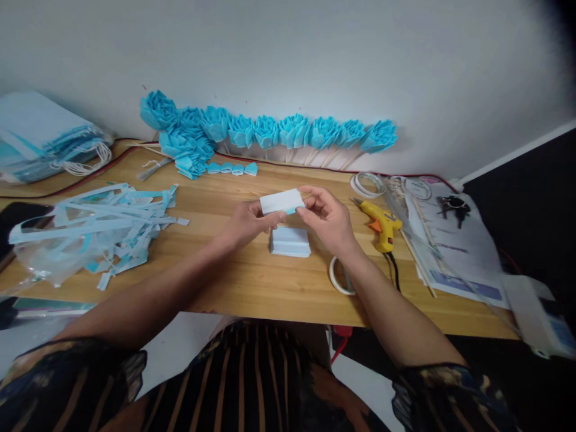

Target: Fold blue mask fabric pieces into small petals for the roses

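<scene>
A white rectangular piece with a light blue underside (281, 201), like cut mask fabric, is held up between both hands above the table. My left hand (252, 222) pinches its left end, thumb along the lower edge. On the right end, the fingers and thumb of my right hand (328, 216) are closed, with a bit of blue showing near the thumb. Just below lies a stack of similar white pieces (290, 242) on the wooden table. Part of a white tape roll (338, 276) is hidden by my right forearm.
Blue fabric flowers (294, 131) on sticks lean along the wall. Cut scraps (121, 222) lie heaped at left, near a bag of masks (49, 135). At right are a yellow glue gun (380, 223), another tape roll (368, 185), printed paper (468, 252) and keys (453, 207).
</scene>
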Demonstrator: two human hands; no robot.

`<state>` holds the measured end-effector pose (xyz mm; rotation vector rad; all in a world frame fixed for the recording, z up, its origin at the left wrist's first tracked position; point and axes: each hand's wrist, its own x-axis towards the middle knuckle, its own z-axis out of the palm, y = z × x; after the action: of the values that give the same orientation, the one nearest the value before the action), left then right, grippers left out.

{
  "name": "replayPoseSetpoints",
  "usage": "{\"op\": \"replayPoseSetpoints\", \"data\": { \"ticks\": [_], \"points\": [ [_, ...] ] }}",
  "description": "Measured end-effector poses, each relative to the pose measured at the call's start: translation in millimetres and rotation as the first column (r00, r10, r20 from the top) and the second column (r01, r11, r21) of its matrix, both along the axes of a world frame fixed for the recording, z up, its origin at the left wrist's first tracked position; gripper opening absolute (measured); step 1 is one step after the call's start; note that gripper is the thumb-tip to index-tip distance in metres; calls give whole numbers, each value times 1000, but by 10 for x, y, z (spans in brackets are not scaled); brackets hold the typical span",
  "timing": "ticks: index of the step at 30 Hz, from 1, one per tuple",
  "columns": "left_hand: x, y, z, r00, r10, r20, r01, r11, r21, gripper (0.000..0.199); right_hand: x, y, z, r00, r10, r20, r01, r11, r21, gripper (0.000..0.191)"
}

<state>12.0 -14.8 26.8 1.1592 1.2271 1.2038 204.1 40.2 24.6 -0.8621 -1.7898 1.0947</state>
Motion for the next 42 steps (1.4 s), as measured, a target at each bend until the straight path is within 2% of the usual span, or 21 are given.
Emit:
{"op": "replayPoseSetpoints", "data": {
  "ticks": [7, 12, 15, 20, 25, 29, 33, 38, 42],
  "points": [
    [3, 11, -2, 998, 42, -54, -40, 998, 42, 21, 4, 13, -18, 999, 49, -7, -49, 997, -54, 43],
    [10, -20, 28, 989, -6, -147, 21, 995, 102, 10, 10, 13, -7, 992, 118, 32, -113, 986, -120, 64],
    [16, -25, 29, 987, -24, -159, 43, 992, 116, 7, 21, 10, -9, 991, 110, 80, -103, 991, -88, 59],
    [5, 6, 4, 1000, 4, -19, -3, 997, 78, 23, 35, 6, -34, 987, 96, 129, -89, 994, -60, 49],
    [0, 16, -17, 992, 51, 115, -60, 995, 80, 27, 16, -3, -53, 974, 176, 143, -169, 984, -60, 48],
    [21, 3, -61, 974, -21, 225, 8, 998, 58, 29, 4, -10, -45, 980, 161, 114, -156, 987, -44, 50],
    [45, -2, -124, 976, -67, 207, 69, 998, -5, 33, -3, -10, -50, 987, 132, 90, -129, 991, -40, 51],
    [59, 6, -151, 987, 6, 161, 1, 999, -41, 31, -32, -22, -50, 985, 157, 72, -155, 987, -31, 52],
    [43, 4, -76, 965, 44, 260, -31, 998, -54, 26, -9, -29, -5, 986, 112, 127, -111, 994, -14, 50]
  ]
}}
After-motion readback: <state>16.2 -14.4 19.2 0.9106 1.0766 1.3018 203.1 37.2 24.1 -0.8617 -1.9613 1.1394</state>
